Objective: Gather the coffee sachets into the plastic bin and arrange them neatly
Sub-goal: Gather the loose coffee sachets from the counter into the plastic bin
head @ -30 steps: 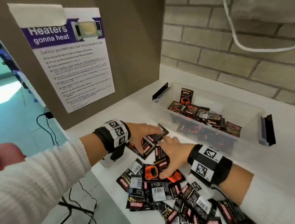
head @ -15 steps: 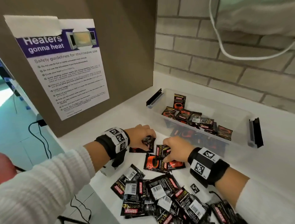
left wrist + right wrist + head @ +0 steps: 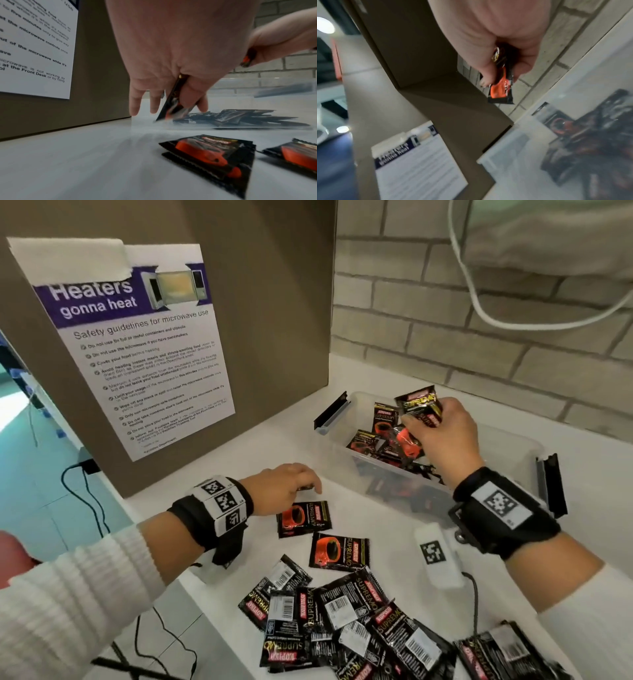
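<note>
We worked at a white counter (image 3: 212, 508) set against a pale brick wall (image 3: 428, 313); a brown cardboard panel (image 3: 267, 302) stood at the left of the frame, carrying a microwave safety notice (image 3: 144, 350). A white cable (image 3: 479, 302) looped down at upper right.

One clear plastic bin (image 3: 513, 446) sat at centre right, holding a loose heap of sachets we could not count. Our right hand (image 3: 442, 436) hovered over the bin, fingers clamped on a small bunch of sachets (image 3: 419, 405). Our left hand (image 3: 284, 487) was low on the counter just left of the bin, pinching one sachet (image 3: 173, 102) on edge.

Two sachets (image 3: 303, 518) lay face up, apart, below the left hand. A pile of sachets (image 3: 342, 621) overlapped at the bottom of the frame, too jumbled to count. A white tagged device (image 3: 435, 553) lay between the pile and the bin.
</note>
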The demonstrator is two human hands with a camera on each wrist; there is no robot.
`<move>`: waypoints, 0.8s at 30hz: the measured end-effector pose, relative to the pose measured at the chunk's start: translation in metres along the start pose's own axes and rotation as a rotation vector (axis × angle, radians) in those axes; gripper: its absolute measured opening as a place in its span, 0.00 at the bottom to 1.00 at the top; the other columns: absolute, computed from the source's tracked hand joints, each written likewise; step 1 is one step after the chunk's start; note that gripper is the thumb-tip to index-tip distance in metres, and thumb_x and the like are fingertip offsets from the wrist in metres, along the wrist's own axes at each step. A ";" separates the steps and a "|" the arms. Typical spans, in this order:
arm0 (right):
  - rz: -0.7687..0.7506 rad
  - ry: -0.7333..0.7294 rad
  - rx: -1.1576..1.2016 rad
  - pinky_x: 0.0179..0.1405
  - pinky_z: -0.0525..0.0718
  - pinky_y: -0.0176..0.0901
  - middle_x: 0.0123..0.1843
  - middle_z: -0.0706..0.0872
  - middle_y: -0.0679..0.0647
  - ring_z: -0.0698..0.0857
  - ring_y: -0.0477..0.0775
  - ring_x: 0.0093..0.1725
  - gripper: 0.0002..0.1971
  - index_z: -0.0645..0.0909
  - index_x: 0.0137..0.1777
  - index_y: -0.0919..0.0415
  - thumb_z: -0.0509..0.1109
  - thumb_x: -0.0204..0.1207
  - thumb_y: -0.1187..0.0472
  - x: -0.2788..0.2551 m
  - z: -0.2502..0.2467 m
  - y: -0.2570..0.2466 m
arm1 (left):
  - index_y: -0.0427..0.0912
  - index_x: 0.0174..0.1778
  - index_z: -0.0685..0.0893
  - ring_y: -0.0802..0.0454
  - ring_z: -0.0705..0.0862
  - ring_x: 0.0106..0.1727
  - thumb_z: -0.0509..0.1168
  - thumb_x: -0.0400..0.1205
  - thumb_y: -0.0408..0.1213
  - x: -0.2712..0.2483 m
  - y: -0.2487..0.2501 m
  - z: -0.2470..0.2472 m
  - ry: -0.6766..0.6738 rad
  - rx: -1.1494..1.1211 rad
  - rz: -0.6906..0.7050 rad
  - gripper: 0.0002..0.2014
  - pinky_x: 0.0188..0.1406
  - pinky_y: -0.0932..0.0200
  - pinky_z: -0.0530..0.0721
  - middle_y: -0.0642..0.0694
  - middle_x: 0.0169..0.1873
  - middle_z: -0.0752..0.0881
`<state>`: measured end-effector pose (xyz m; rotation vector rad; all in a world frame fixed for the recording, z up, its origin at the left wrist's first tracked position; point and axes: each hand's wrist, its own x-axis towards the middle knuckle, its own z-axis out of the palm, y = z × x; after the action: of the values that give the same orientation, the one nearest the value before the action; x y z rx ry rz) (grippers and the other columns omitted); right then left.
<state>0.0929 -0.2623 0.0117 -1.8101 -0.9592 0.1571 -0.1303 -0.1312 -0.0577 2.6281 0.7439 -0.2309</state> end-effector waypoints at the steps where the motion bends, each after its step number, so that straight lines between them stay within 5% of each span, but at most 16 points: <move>1: 0.064 0.005 -0.031 0.45 0.75 0.33 0.61 0.81 0.57 0.80 0.51 0.55 0.25 0.71 0.67 0.62 0.73 0.74 0.54 0.000 0.002 0.008 | 0.54 0.66 0.72 0.47 0.68 0.73 0.53 0.82 0.29 -0.002 0.003 0.002 -0.036 0.018 -0.031 0.20 0.70 0.44 0.70 0.48 0.71 0.70; 3: 0.168 -0.096 -0.191 0.63 0.73 0.46 0.71 0.70 0.62 0.71 0.60 0.70 0.38 0.61 0.76 0.62 0.75 0.71 0.50 -0.002 0.006 0.022 | 0.52 0.68 0.70 0.49 0.71 0.66 0.60 0.83 0.45 -0.006 0.006 0.010 -0.107 0.066 -0.053 0.17 0.66 0.47 0.73 0.48 0.66 0.72; 5: 0.103 -0.139 -0.357 0.71 0.66 0.52 0.73 0.63 0.63 0.62 0.63 0.73 0.41 0.60 0.78 0.61 0.74 0.71 0.47 -0.007 0.008 0.027 | 0.51 0.74 0.65 0.49 0.68 0.66 0.65 0.78 0.56 -0.008 0.005 0.018 -0.124 0.168 -0.007 0.31 0.66 0.48 0.73 0.48 0.67 0.69; 8: -0.234 -0.007 -0.297 0.68 0.69 0.47 0.64 0.71 0.58 0.66 0.57 0.67 0.25 0.74 0.69 0.61 0.72 0.74 0.53 -0.024 0.010 0.013 | 0.48 0.78 0.65 0.46 0.72 0.63 0.65 0.79 0.51 -0.004 0.008 0.017 -0.077 0.230 0.019 0.32 0.62 0.51 0.75 0.44 0.66 0.71; 9: -0.319 -0.079 -0.280 0.64 0.72 0.43 0.59 0.73 0.54 0.70 0.53 0.62 0.18 0.77 0.64 0.59 0.70 0.76 0.54 -0.032 0.012 0.008 | 0.45 0.76 0.69 0.44 0.75 0.61 0.64 0.80 0.47 -0.002 0.010 0.016 -0.068 0.269 0.030 0.28 0.59 0.52 0.77 0.42 0.64 0.74; 12: -0.420 -0.661 -0.426 0.48 0.74 0.35 0.50 0.76 0.47 0.77 0.47 0.51 0.13 0.79 0.58 0.57 0.66 0.79 0.51 -0.063 0.025 0.000 | 0.37 0.66 0.75 0.41 0.81 0.52 0.59 0.81 0.34 0.000 0.024 0.015 -0.054 0.390 0.026 0.18 0.46 0.54 0.78 0.37 0.57 0.81; 15: -0.362 -1.022 -0.618 0.62 0.76 0.44 0.64 0.76 0.53 0.75 0.54 0.63 0.25 0.73 0.70 0.58 0.67 0.77 0.46 -0.085 0.047 0.010 | 0.35 0.66 0.74 0.40 0.81 0.49 0.55 0.83 0.32 -0.006 0.028 0.007 -0.036 0.364 -0.026 0.16 0.40 0.55 0.73 0.35 0.53 0.84; 19: -0.282 -1.083 -0.642 0.70 0.70 0.49 0.69 0.69 0.57 0.66 0.57 0.70 0.36 0.64 0.77 0.60 0.72 0.72 0.46 -0.091 0.061 0.022 | 0.43 0.71 0.75 0.43 0.85 0.53 0.54 0.80 0.40 -0.030 0.025 -0.025 0.358 0.285 0.119 0.22 0.49 0.55 0.80 0.42 0.58 0.85; 22: -0.259 -1.110 -0.618 0.73 0.67 0.49 0.72 0.65 0.56 0.63 0.58 0.74 0.43 0.58 0.80 0.60 0.74 0.70 0.45 -0.088 0.061 0.022 | 0.46 0.74 0.72 0.49 0.79 0.64 0.59 0.81 0.33 -0.029 0.040 -0.060 0.612 0.164 0.186 0.24 0.55 0.65 0.71 0.47 0.66 0.81; 24: -0.228 -1.173 -0.605 0.77 0.63 0.50 0.76 0.61 0.56 0.59 0.59 0.77 0.47 0.52 0.82 0.59 0.74 0.70 0.43 -0.087 0.057 0.020 | 0.45 0.76 0.69 0.48 0.73 0.71 0.58 0.81 0.28 -0.011 0.056 -0.084 0.673 0.130 0.209 0.26 0.67 0.60 0.69 0.46 0.71 0.76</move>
<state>0.0163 -0.2822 -0.0586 -2.0902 -2.1986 0.9350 -0.1052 -0.1451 0.0399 2.8883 0.6498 0.7183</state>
